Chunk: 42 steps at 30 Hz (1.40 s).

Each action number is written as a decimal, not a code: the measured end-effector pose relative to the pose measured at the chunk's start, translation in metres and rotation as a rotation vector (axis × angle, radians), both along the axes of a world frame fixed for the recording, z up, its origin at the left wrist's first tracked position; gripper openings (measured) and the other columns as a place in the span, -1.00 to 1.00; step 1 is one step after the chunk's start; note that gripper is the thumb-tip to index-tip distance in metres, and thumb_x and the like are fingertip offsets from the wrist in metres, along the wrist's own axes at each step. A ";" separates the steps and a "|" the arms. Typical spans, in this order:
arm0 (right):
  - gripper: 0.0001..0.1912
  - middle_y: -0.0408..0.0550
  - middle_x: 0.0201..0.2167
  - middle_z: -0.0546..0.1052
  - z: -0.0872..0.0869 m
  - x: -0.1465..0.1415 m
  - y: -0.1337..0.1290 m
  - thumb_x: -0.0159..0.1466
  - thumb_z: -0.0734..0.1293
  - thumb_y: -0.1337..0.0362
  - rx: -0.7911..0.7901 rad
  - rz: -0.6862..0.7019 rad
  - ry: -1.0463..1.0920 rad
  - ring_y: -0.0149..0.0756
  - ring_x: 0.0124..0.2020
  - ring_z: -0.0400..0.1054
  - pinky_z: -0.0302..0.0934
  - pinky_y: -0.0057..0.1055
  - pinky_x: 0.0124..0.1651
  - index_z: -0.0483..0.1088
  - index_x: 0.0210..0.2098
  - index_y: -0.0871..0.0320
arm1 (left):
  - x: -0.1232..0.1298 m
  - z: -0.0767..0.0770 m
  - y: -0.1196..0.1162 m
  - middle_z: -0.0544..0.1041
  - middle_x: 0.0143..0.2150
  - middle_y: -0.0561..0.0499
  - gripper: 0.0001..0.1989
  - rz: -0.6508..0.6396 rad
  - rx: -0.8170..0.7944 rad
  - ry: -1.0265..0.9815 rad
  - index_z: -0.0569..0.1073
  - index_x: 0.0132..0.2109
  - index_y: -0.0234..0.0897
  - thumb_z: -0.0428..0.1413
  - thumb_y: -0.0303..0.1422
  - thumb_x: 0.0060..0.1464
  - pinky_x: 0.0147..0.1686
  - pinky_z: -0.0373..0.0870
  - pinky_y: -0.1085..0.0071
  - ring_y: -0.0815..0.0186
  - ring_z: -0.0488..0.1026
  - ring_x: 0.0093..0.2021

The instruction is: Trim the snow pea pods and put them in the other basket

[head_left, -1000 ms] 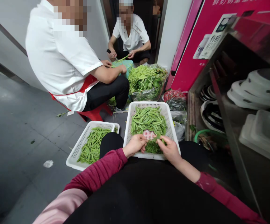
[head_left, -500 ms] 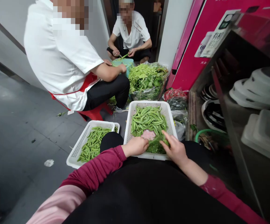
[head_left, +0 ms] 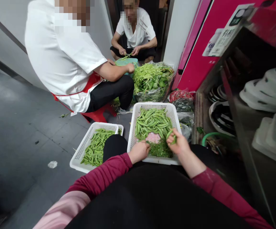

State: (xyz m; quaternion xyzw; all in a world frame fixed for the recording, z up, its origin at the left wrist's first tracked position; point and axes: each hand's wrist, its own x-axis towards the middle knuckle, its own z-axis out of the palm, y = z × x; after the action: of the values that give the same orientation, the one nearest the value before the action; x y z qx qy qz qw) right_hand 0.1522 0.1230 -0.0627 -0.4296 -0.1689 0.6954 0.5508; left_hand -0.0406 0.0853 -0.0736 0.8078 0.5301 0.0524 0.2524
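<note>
A white basket (head_left: 178, 122) rests at my lap, with flat green pea pods (head_left: 153, 121) heaped in its far part and a pile of thin green trimmings (head_left: 160, 149) in its near part. Over the basket's near left side is my left hand (head_left: 139, 151), its fingers pinched; a small green bit shows at the fingertips, too small to name. My right hand (head_left: 179, 143) is above the near right side, its fingers curled around green pods (head_left: 173, 138). Left of my knee, a second white basket (head_left: 77, 158) holds more pods (head_left: 96, 146).
One person in white (head_left: 63, 57) sits on a red stool (head_left: 99, 115) at left; another (head_left: 138, 31) squats at the back. Between them and me is a bag of leafy greens (head_left: 152, 79). Shelves with white containers (head_left: 269, 89) stand at right, above a green-rimmed bin (head_left: 206, 136).
My right hand has risen slightly and drawn away from my left hand, now with pods gripped in its fingers. The trimmings between the hands show more fully. The view has shifted slightly.
</note>
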 end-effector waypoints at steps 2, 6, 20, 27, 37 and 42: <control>-0.82 -0.29 -0.68 0.20 0.002 0.025 0.015 0.07 0.30 0.21 -0.020 -0.101 0.132 -0.56 -0.71 0.03 -0.05 -0.59 -0.70 0.18 -0.50 0.12 | -0.007 -0.007 0.006 0.32 -0.26 -0.09 -0.80 -0.050 0.026 0.099 0.42 -0.23 -0.31 0.04 -0.44 -0.07 -0.21 0.27 0.40 0.26 0.30 -0.21; -0.87 -0.19 -0.53 0.37 0.006 0.043 0.019 0.06 0.30 0.26 -0.037 -0.005 0.155 -0.47 -0.57 0.25 0.14 -0.53 -0.58 0.23 -0.49 0.14 | -0.011 -0.002 0.044 0.26 -0.17 -0.09 -0.76 0.079 0.235 0.141 0.34 -0.11 -0.28 -0.09 -0.41 0.06 -0.19 0.27 0.40 0.29 0.29 -0.18; -0.79 -0.25 -0.64 0.31 -0.005 0.003 -0.018 0.09 0.30 0.15 0.278 0.252 -0.770 -0.47 -0.68 0.15 0.07 -0.48 -0.57 0.34 -0.34 0.13 | -0.016 0.034 0.076 0.34 -0.27 -0.09 -0.86 -0.021 0.450 0.080 0.29 -0.23 -0.33 -0.09 -0.43 0.03 -0.26 0.28 0.38 0.27 0.31 -0.25; -0.77 0.00 -0.25 0.41 -0.006 -0.032 -0.018 0.14 0.26 0.26 0.873 0.376 -1.411 -0.22 -0.21 0.31 0.20 -0.35 -0.17 0.34 -0.19 0.13 | 0.022 0.034 0.020 0.21 -0.57 0.16 -0.94 0.445 -0.129 -0.753 0.21 -0.38 -0.31 -0.03 -0.46 -0.10 -0.58 0.23 0.58 0.51 0.21 -0.60; -0.68 -0.09 -0.19 0.41 0.007 -0.004 -0.030 0.14 0.19 0.42 0.990 0.644 -1.642 -0.30 -0.24 0.34 0.24 -0.45 -0.28 0.35 -0.14 0.02 | -0.001 0.049 0.014 0.29 -0.66 0.13 -0.80 0.106 -0.422 -0.558 0.34 -0.43 -0.34 -0.05 -0.29 -0.01 -0.68 0.18 0.60 0.50 0.24 -0.68; -0.73 -0.08 -0.28 0.44 0.005 -0.006 -0.034 0.13 0.21 0.42 1.021 0.533 -1.348 -0.32 -0.24 0.33 0.23 -0.43 -0.21 0.40 -0.20 0.06 | 0.004 0.050 0.013 0.29 -0.65 0.15 -0.89 0.074 -0.414 -0.542 0.36 -0.44 -0.36 -0.03 -0.41 -0.09 -0.70 0.14 0.62 0.54 0.23 -0.72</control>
State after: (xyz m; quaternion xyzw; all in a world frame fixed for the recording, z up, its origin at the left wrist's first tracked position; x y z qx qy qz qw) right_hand 0.1458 0.0886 -0.0580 -0.3960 -0.8416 0.2396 0.2783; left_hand -0.0364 0.0986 -0.0235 0.6763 0.4721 0.1656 0.5407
